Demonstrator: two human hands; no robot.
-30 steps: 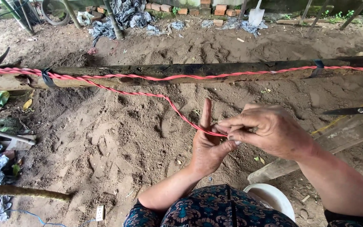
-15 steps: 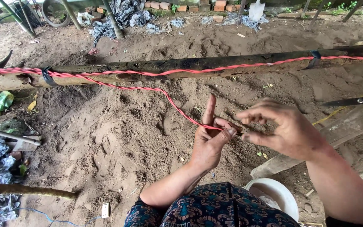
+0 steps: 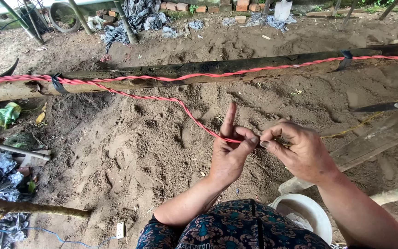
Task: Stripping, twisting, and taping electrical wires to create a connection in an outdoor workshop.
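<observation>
Both hands are up over the sandy ground point(image 3: 130, 157) now, and they sit a touch closer together than half a second ago, fingertips almost meeting. The left hand point(image 3: 229, 154) pinches the twisted red cord point(image 3: 194, 117) between thumb and bent fingers, its index finger pointing straight up as before. The right hand point(image 3: 300, 150) has drawn in from the right; its thumb and forefinger close on the cord's end just beside the left thumb, the other fingers curled under.

One red cord: it leaves the hands, sags up and left across the sand, and joins the long dark pole point(image 3: 199, 74) near a dark tie point(image 3: 57, 84) toward the ground's left edge, then runs along the pole to the right. Two dark ties show on the pole, the second point(image 3: 345, 59) near the right edge.

One white bowl point(image 3: 307, 214) sits by the person's knee at the bottom. One green bag point(image 3: 4, 114) lies at the left edge.
</observation>
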